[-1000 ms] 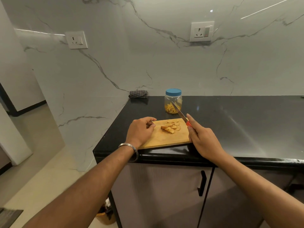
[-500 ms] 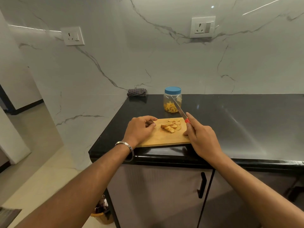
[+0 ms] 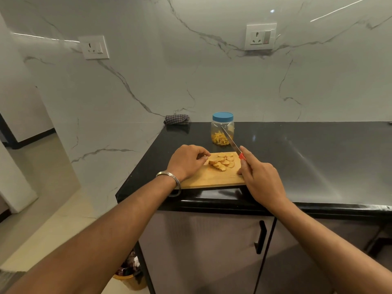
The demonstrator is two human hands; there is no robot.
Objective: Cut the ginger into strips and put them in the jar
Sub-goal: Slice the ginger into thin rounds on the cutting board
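Note:
Several pale ginger slices (image 3: 223, 161) lie in a small heap on a wooden cutting board (image 3: 212, 179) at the counter's front edge. My left hand (image 3: 186, 161) rests on the board just left of the heap, fingers curled, fingertips close to the nearest slice; whether it touches one is unclear. My right hand (image 3: 259, 177) grips a red-handled knife (image 3: 232, 143), its blade raised and pointing away toward the jar. Behind the board stands the clear jar (image 3: 222, 129) with a blue lid on, holding yellow ginger strips at the bottom.
The black counter (image 3: 318, 162) runs to the right and ends at its left corner. A checked cloth (image 3: 177, 119) lies against the marble wall. Below are a cabinet door handle (image 3: 260, 237) and a yellow bin (image 3: 130, 276) on the floor.
The hands, knife and ginger keep nearly the same pose. Only the head camera has shifted slightly.

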